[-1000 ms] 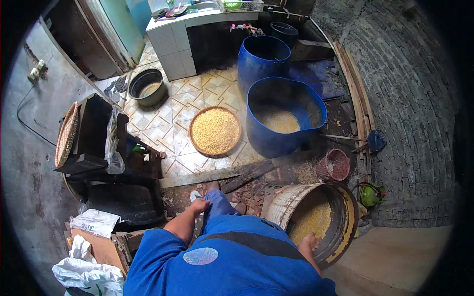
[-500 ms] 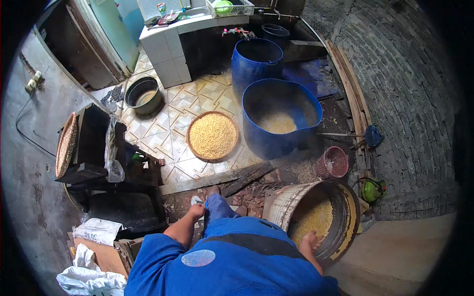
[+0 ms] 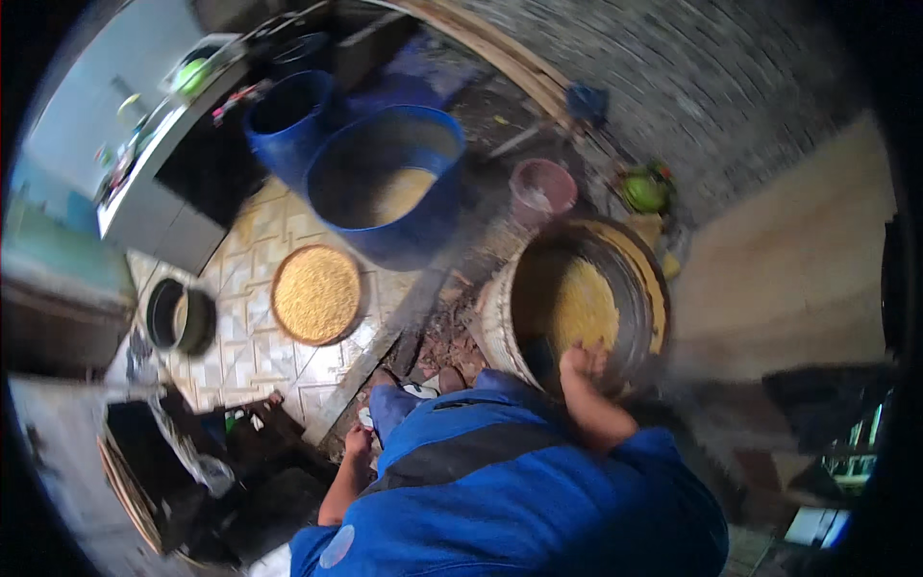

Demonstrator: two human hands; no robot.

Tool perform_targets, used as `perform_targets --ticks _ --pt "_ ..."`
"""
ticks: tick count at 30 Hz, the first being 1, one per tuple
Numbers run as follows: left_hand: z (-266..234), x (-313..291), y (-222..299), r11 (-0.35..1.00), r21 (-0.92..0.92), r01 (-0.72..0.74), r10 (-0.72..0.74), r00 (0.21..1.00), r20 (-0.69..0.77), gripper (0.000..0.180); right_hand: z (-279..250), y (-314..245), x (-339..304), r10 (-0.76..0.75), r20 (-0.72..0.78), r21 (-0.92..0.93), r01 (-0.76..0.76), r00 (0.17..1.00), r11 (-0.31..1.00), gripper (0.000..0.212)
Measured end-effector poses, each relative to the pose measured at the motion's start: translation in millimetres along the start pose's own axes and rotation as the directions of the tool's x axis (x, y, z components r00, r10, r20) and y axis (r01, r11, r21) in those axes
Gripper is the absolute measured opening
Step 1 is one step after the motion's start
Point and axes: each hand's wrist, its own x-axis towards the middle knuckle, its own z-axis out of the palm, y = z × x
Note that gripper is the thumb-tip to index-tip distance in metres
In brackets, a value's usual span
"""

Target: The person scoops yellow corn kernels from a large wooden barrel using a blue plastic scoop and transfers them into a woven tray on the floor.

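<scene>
My right hand [image 3: 583, 362] reaches into the wide mouth of a large whitish drum [image 3: 496, 322]. Its fingers look apart, just over or touching the pale yellow grains or beans [image 3: 586, 306] inside; blur hides which. Nothing shows in that hand. My left hand [image 3: 359, 441] hangs low beside my leg with its fingers curled; whatever it may hold is hidden. A round shallow tray heaped with similar yellow grains [image 3: 316, 294] lies on the tiled floor, away from both hands.
A big blue tub [image 3: 385, 231] with yellowish contents stands beyond the drum, near a blue barrel [image 3: 288, 115]. Close to the drum are a red basket [image 3: 543, 192] and a green gas cylinder [image 3: 646, 191]. A dark basin [image 3: 179, 315] sits at left. A raised floor edge [image 3: 361, 380] crosses near my feet.
My view has turned to the right, so the room appears rotated and the drum lies more ahead. My right hand stays inside the drum; my left hand remains low at my side.
</scene>
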Motion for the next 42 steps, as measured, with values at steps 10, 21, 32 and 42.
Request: perform_targets --ticks 10,21,32,42 --pt "4 -42 64 0.97 0.239 -0.051 0.035 0.997 0.068 0.007 -15 24 -23 0.172 -0.004 0.009 -0.172 0.985 0.985 0.062" --pt "24 -53 99 0.935 0.338 -0.108 0.081 0.992 0.093 0.005 -15 20 -21 0.161 -0.003 0.035 -0.161 0.987 0.986 0.061" --pt "22 -19 11 0.993 0.1 -0.067 0.069 0.998 -0.009 0.011 2 24 4 0.027 -0.041 -0.054 -0.029 0.999 0.998 0.059" --pt "41 -23 -25 0.988 0.142 -0.053 0.064 0.995 -0.076 0.024 -30 12 -2 0.025 0.044 -0.078 -0.022 0.999 0.997 0.061"
